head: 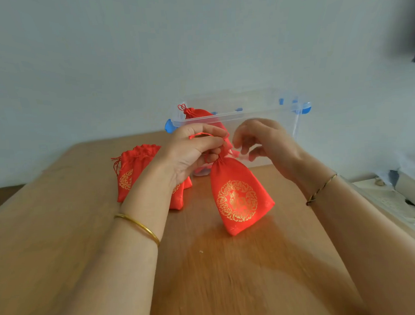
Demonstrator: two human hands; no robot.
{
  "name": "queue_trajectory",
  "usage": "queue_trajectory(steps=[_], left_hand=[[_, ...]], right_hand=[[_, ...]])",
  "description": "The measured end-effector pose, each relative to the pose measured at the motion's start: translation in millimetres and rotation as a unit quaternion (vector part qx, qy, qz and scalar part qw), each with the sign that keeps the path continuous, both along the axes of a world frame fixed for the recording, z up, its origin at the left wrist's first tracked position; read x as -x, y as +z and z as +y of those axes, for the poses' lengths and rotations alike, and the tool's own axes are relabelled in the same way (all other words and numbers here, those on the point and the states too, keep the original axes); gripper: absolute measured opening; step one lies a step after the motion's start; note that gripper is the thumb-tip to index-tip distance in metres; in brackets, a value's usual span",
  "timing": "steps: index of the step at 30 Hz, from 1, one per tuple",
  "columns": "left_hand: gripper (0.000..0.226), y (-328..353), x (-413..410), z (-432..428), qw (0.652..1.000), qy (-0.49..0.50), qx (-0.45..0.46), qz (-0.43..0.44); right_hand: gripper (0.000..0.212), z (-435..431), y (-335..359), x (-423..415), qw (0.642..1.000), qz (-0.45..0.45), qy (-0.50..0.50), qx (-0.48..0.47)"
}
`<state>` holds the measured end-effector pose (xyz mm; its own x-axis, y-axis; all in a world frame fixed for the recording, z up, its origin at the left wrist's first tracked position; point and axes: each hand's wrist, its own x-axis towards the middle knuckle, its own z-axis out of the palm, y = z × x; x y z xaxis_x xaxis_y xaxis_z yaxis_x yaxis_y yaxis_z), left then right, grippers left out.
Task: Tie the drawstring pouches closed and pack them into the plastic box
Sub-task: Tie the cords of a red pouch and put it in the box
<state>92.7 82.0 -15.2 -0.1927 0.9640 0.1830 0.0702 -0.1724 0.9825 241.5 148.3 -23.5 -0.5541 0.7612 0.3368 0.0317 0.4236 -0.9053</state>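
Red pouch hanging low over counter, gathered neck and cord pinched in left grip. Right grip curled just beside neck; pinching cord or not, cannot tell. Plastic box behind, at counter's far edge. Gold emblem unreadable.

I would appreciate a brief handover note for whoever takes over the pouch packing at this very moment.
Left hand grips the neck of the held pouch, its drawstring looped over the fingers.
Right hand is curled beside the neck; whether it pinches the cord is unclear.
Done: one cinched pouch stands in the plastic box.
Left: finish this tie, pack it, then handle the pile of pouches on the table.
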Motion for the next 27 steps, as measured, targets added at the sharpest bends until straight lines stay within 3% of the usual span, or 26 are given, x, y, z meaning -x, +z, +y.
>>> queue_trajectory(steps=[5,8,13,18,22,24,27], left_hand=[[0.020,2,-7,-3,0.999,-0.014,-0.010,0.036],[0.020,-2,-4,0,0.984,0.031,-0.054,0.164],[0.023,-7,-2,4,0.903,0.086,-0.209,0.364],[0.029,-10,-3,5,0.840,0.143,-0.286,0.438],[0.026,-10,-1,4,0.840,0.160,-0.294,0.426],[0.021,-11,-1,4,0.843,0.157,-0.289,0.426],[0.016,-14,1,3,0.878,0.145,-0.246,0.384]], right_hand=[[0.023,1,-9,11,0.996,0.033,0.042,0.067],[0.023,-1,-12,16,0.994,0.046,0.037,0.095],[0.022,2,-19,19,0.992,0.045,0.045,0.111],[0.024,2,-22,19,0.963,0.080,0.124,0.226],[0.023,1,-23,15,0.944,0.110,0.188,0.247],[0.023,2,-24,18,0.958,0.109,0.147,0.222],[0.026,3,-23,24,0.970,0.135,0.069,0.191]])
